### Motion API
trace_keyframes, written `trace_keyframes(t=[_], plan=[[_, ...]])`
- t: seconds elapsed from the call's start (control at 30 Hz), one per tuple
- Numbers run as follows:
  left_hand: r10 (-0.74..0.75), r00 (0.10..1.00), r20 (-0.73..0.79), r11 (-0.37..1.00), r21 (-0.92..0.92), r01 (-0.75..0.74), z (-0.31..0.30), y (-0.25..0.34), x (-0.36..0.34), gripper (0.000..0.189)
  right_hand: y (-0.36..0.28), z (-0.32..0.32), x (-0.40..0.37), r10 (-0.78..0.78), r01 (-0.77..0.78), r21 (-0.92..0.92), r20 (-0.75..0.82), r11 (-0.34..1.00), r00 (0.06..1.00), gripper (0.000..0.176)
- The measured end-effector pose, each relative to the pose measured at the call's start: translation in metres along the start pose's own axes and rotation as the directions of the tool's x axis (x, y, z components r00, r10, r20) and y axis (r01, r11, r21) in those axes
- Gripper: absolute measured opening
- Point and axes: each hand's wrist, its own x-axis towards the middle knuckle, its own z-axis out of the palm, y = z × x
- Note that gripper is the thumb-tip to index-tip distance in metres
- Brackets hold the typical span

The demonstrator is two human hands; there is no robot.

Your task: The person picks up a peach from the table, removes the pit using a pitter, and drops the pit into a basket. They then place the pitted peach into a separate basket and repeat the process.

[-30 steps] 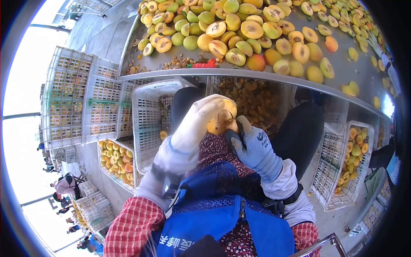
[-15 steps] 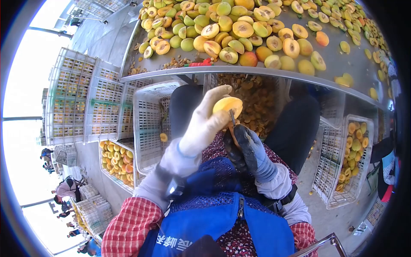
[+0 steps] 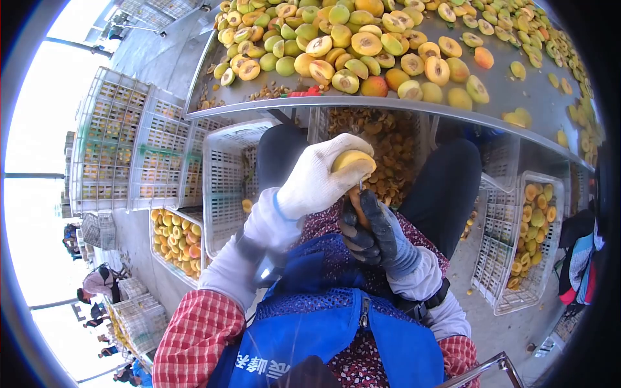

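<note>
My left hand [image 3: 312, 180], in a white glove, is closed round a yellow peach half [image 3: 353, 161] above my lap. Below it, my right hand [image 3: 376, 229], in a grey-blue glove with dark coated fingers, grips a small pitting knife [image 3: 358, 205] by its brown wooden handle. The knife's thin metal end meets the lower edge of the peach half; its very tip is hidden against the fruit. Under both hands, between my knees, a crate holds brownish peach scraps [image 3: 388, 145].
Many halved peaches [image 3: 343, 42] lie on a metal table [image 3: 466, 113] ahead, with loose pits and a red item [image 3: 304, 92] near its rim. White crates [image 3: 223, 187] stand at my left, some stacked. Another crate [image 3: 498, 258] with peach halves is at right.
My left hand has turned and wrapped further over the peach half, hiding more of its face. The knife's metal end now shows less, and the right hand's fingers have shifted on the handle.
</note>
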Motion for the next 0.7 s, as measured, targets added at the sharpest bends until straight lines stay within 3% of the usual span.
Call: trace_keyframes(t=[0.13,0.2,0.23,0.27,0.33,0.37,0.43,0.53,0.57,0.63,0.7], plan=[[-0.105,0.983,0.148,0.994,0.002,0.106,-0.004,-0.005,0.005,0.023,0.007,-0.007,-0.004,0.067,-0.077,0.154,0.068,0.985,0.995,0.043],[-0.008,0.998,0.058,0.999,0.037,0.006,0.003,-0.011,0.005,0.022,0.007,-0.008,-0.003,0.075,-0.095,0.183,0.113,0.979,0.991,0.032],[0.041,0.999,0.014,0.997,0.059,-0.041,0.007,-0.015,0.006,0.022,0.008,-0.008,-0.001,0.062,-0.071,0.172,0.057,0.983,0.996,0.031],[-0.002,1.000,-0.013,1.000,0.007,0.002,0.012,-0.023,0.006,0.022,0.010,-0.007,0.002,0.046,-0.045,0.161,0.000,0.986,0.999,0.030],[-0.086,0.995,-0.058,0.992,-0.100,0.080,0.021,-0.040,0.005,0.022,0.012,-0.007,0.009,0.022,-0.015,0.075,-0.102,0.997,0.995,0.035],[-0.228,0.973,0.042,0.942,-0.242,0.232,0.020,-0.046,0.006,0.023,0.014,-0.008,0.011,0.019,-0.018,0.006,-0.148,1.000,0.989,0.041],[-0.253,0.967,0.019,0.933,-0.261,0.249,0.022,-0.050,0.001,0.025,0.017,-0.011,0.009,0.000,-0.030,-0.158,-0.186,0.987,0.983,0.047],[-0.168,0.985,-0.042,0.966,-0.207,0.156,0.021,-0.040,-0.006,0.030,0.013,-0.005,0.005,0.017,-0.024,-0.065,-0.103,0.998,0.995,0.047],[-0.112,0.992,-0.063,0.981,-0.168,0.101,0.019,-0.035,-0.007,0.032,0.015,-0.009,0.006,0.069,-0.069,0.109,0.004,0.992,0.998,0.047],[-0.037,0.993,-0.111,0.966,-0.258,0.007,0.021,-0.039,-0.008,0.036,0.020,-0.024,0.013,0.110,-0.204,0.422,0.236,0.883,0.966,0.047],[-0.035,0.989,-0.142,0.932,-0.362,-0.019,0.028,-0.041,-0.009,0.038,0.025,-0.027,0.019,0.034,-0.304,0.541,0.451,0.784,0.892,0.048]])
